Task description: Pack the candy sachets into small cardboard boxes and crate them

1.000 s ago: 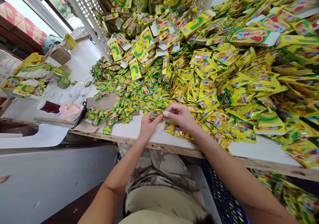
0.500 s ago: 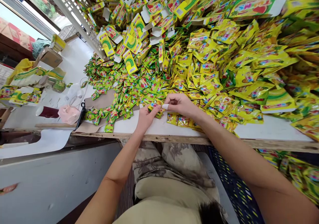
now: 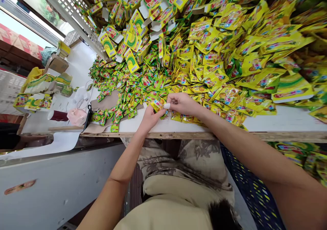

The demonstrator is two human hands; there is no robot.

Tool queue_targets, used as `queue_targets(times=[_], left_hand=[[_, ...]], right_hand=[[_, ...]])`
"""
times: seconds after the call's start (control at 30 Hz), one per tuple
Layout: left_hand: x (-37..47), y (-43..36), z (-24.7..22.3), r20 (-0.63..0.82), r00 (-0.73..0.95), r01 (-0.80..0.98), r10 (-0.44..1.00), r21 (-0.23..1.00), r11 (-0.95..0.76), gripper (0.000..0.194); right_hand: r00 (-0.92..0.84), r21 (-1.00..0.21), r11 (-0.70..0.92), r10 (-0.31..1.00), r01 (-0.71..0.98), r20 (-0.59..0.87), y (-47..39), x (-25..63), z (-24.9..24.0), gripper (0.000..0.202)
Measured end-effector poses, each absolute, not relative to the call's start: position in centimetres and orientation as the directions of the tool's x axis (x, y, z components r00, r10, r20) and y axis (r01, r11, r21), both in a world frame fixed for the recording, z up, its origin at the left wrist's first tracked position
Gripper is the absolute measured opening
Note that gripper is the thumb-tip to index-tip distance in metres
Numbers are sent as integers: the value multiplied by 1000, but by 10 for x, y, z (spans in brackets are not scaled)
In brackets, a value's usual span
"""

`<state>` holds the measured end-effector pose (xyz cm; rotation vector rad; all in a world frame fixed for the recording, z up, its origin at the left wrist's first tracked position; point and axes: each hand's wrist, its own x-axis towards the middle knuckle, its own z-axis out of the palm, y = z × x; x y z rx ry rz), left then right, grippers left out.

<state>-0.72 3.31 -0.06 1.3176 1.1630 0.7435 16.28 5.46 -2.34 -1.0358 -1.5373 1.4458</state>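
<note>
My left hand (image 3: 152,117) pinches a small yellow candy packet (image 3: 157,103) with a fruit print, just above the table's front edge. My right hand (image 3: 183,104) is closed at the packet's right edge, fingers curled, with a white covering on the thumb tip; how firmly it grips is hard to make out. Small green packets (image 3: 125,95) with a red fruit print lie heaped left of and behind my hands. Larger yellow packets (image 3: 214,76) are piled behind and to the right. Under my right wrist lie several flat yellow packets (image 3: 186,117).
Yellow-green cartons (image 3: 131,60), some with open flaps, are heaped at the back beside a white plastic crate (image 3: 74,15). Scissors (image 3: 88,116), a pink plastic bag (image 3: 76,117) and a dark red cylinder (image 3: 58,115) lie left. A blue crate (image 3: 251,192) stands below the table at right.
The view has shifted slightly. The yellow packet has tilted and shows more of its front between my hands. At the far left, a dark sleeve and part of another person's arm have come into view.
</note>
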Motion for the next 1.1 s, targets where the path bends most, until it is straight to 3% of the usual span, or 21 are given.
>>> queue_targets(times=[0.2,0.3,0.37,0.47,0.6,0.7,0.87,1.1], left_hand=[[-9,30,9,-207,311,323,928,941,101,23],[-12,23,15,-162,309,469,937,883,-2,24],[-11,18,16,-133,276,524,952,851,-33,28],[-7,12,12,-128,189,412,974,910,40,38],[-1,10,0,-176,107,176,979,972,156,44],[4,4,-10,-123,43,100,991,988,119,38],[8,-15,-24,48,-105,208,993,978,-25,30],[7,-16,-23,227,-113,394,967,904,-167,28]], right_hand=[[-251,-919,284,943,273,217,47,169,-19,18],[-247,-896,385,911,222,331,43,169,-15,25],[-328,-900,399,886,177,328,42,168,-15,17],[-345,-918,354,896,176,279,42,166,-20,5],[-344,-967,248,914,56,215,46,166,-29,16],[-363,-983,184,914,-24,180,47,163,-33,24],[-440,-995,88,892,-57,104,46,159,-33,30],[-540,-995,-76,841,-65,-29,47,167,-24,27]])
